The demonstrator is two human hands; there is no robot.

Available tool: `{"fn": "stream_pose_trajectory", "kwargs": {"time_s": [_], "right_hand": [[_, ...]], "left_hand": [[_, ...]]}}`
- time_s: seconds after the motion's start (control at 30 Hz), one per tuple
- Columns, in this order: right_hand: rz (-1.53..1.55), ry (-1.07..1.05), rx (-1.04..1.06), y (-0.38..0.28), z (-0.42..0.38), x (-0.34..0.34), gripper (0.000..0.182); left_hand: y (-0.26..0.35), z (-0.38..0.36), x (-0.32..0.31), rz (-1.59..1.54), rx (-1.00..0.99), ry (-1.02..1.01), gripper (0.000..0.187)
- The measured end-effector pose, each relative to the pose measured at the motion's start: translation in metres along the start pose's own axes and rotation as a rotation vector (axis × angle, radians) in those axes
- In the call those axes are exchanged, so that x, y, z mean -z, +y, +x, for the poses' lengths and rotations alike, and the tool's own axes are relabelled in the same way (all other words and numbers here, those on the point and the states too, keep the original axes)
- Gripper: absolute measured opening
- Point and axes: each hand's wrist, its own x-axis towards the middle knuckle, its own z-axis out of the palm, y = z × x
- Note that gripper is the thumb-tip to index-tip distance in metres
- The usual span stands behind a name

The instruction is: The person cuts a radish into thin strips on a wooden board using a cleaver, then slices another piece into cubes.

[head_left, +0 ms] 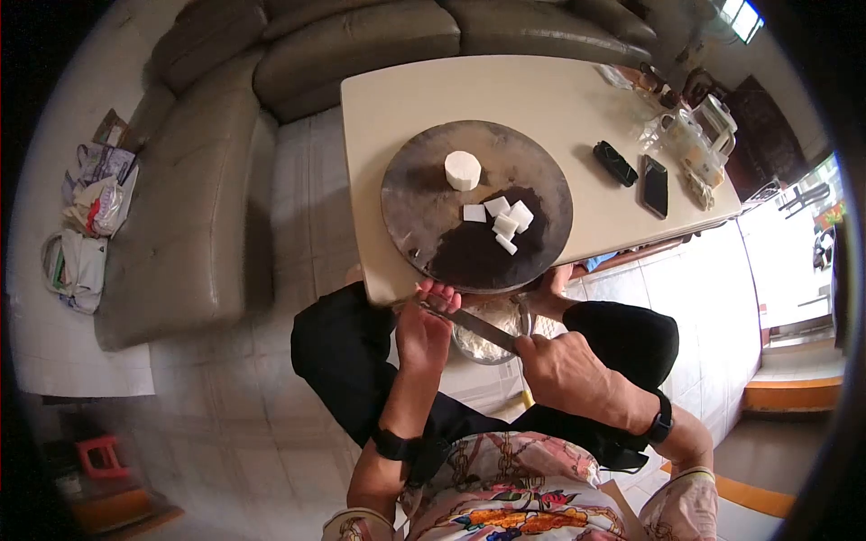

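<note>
My right hand [566, 374] is closed round the handle of a knife [483, 330], whose blade points left toward my other palm. My left hand [427, 329] is turned palm up with fingers apart and slightly curled, the blade's tip overlapping it. Below the blade, between my legs, sits a round bowl [478, 355] with pale, thin scraps [498, 332] in it. On the round chopping board [410, 194] in front stand a thick white cylinder, looking like radish [463, 170], and several white cut pieces [505, 224] on a wet dark patch.
The board lies on a cream table [397, 90]. A black case [615, 163], a phone [656, 187] and a clear plastic jug [704, 140] are at its right. A brown sofa [189, 198] runs along the left and back. Bags [79, 266] lie at far left.
</note>
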Motion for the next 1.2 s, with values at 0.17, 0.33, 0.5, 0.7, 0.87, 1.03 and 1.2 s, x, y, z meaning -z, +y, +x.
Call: {"fn": "stream_pose_trajectory", "kwargs": {"time_s": [0.17,0.33,0.5,0.7,0.87,1.03,1.2], "right_hand": [[0.247,0.074,-0.099,0.005,-0.027,-0.008,0.009],[1.224,0.009,-0.65,0.022,-0.07,-0.016,0.026],[1.364,0.167,-0.639,0.055,-0.115,-0.003,0.019],[1.415,0.35,-0.528,0.091,-0.143,-0.007,0.026],[1.627,0.498,-0.468,0.096,-0.139,-0.016,0.03],[1.724,0.463,-0.468,0.096,-0.143,-0.019,0.024],[1.736,0.436,-0.456,0.098,-0.146,-0.02,0.023]], "left_hand": [[0.001,-0.008,0.007,0.011,0.014,-0.032,0.018],[-0.022,-0.029,0.011,0.262,0.18,0.083,0.021],[-0.072,-0.018,0.042,0.337,0.333,0.259,0.02],[-0.118,0.049,0.145,0.646,0.44,0.396,0.02],[-0.127,0.076,0.196,0.774,0.506,0.3,0.024],[-0.135,0.083,0.206,0.67,0.42,0.474,0.016],[-0.137,0.09,0.209,0.666,0.399,0.406,0.018]]}}
